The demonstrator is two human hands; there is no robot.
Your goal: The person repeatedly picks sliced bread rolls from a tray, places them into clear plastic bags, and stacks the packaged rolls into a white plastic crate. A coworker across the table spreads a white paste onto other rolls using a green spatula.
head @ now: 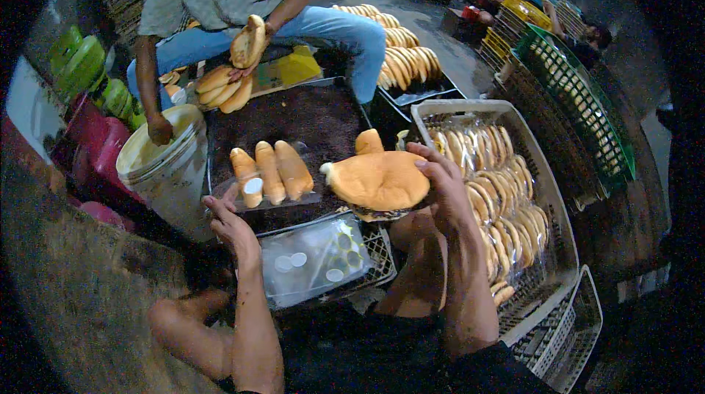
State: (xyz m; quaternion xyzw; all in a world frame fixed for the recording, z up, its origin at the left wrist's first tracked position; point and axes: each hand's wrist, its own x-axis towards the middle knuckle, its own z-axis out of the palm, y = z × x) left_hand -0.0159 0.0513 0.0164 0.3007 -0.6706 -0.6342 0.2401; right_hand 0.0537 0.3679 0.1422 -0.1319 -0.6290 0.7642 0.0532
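Observation:
My left hand point(236, 224) pinches the edge of a clear plastic bag point(300, 198), its fingertips partly hidden. Three long bread rolls point(270, 173) lie side by side in the bag, and a white round label point(253, 185) covers part of the left one. My right hand point(447, 179) grips the right edge of a wide golden bread bun point(380, 178), fingers on top. A dark layer shows under the bun's near edge. Another bread piece point(369, 142) pokes out behind it. Below, a stack of clear bags point(314, 267) printed with round shapes rests on a plastic crate point(383, 253).
Across the dark tray point(297, 113), a co-worker holds an opened bread point(248, 47), one hand in a white bucket point(165, 162). Several loose breads point(226, 88) lie before them. At right, a grey crate point(542, 184) holds bagged breads point(495, 190). Farther back are bread rows point(405, 61) and a green crate point(584, 96).

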